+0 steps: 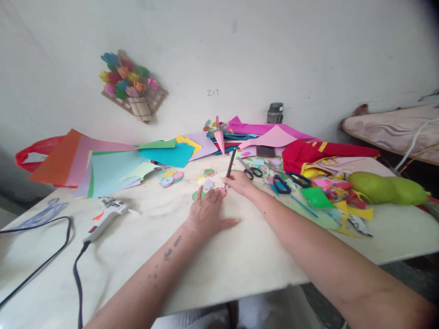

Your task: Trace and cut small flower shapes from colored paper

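My right hand (240, 182) is closed around a slim black pencil (231, 162), held upright at a slant with its lower end at a small pink paper cutout (223, 191). My left hand (207, 212) lies flat on the white table, fingertips at the edge of that cutout and thumb stretched to the right. Close to its fingers lie a purple paper cutout (208, 184) and a green one (196, 196), partly covered by the hand. Just behind is a small pile of scalloped cutouts (210, 172). Farther left sits another group of pastel cutouts (172, 178).
A corded glue gun (105, 220) rests at left, near coloured paper sheets (116, 169). Right of my hands are black-handled scissors (254, 172), blue-handled scissors (281, 184), paper scraps (350, 196) and a green gourd-like fruit (373, 186). A paper cone bouquet (219, 139) stands behind.
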`<state>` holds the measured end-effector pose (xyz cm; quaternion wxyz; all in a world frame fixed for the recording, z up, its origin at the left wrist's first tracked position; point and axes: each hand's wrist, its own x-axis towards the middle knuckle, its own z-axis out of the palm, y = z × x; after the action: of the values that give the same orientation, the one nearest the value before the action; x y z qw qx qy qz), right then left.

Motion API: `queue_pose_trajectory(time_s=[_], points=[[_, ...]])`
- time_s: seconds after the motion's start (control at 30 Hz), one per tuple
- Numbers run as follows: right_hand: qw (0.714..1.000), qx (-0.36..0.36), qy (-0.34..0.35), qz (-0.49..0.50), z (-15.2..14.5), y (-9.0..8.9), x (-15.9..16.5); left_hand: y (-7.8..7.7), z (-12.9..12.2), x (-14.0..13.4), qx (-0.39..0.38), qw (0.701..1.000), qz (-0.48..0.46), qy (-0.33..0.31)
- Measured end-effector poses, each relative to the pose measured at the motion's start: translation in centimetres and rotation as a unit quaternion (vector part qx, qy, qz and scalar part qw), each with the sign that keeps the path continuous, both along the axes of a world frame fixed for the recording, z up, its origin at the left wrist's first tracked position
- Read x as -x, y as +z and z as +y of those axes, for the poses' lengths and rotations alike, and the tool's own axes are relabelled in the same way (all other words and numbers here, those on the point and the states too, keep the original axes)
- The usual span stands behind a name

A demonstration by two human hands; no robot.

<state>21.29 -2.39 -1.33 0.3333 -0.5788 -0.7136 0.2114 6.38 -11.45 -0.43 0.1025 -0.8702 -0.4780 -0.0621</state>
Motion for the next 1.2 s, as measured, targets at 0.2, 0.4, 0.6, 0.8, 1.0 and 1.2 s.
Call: queue_pose_trajectory(time_s=[0.2, 0.4, 0.6, 0.8, 1.0, 1.2], points=[[0.999, 0.002, -0.005, 0.032, 0.1, 0.01, -0.18, -0.02, 0.06, 0.07, -0.012, 1.0, -0.008, -0.008], [0.997, 0.021, 0.033, 0.064, 0.03, -0.05, -0.35, 0.24, -0.05, 0.12, -0.017, 1.0, -0.005, -0.017], [0.999, 0.025, 0.038, 0.029, -0.54, 0.67, -0.33, 0.36, -0.09, 0.08, -0.032, 0.999, 0.002, -0.02], [0.997, 0.035, 0.053, 0.031, -0.13, 0.18, -0.39, 0.44, -0.14, 0.01, -0.024, 1.0, 0.011, -0.015], [0.997, 0.046, 0.058, 0.039, 0.14, -0.21, -0.36, 0.24, -0.07, 0.09, -0.037, 0.999, 0.008, -0.018], [0.997, 0.035, 0.054, 0.044, 0.21, -0.26, -0.3, 0.42, -0.14, -0.03, -0.034, 0.999, 0.01, -0.014]])
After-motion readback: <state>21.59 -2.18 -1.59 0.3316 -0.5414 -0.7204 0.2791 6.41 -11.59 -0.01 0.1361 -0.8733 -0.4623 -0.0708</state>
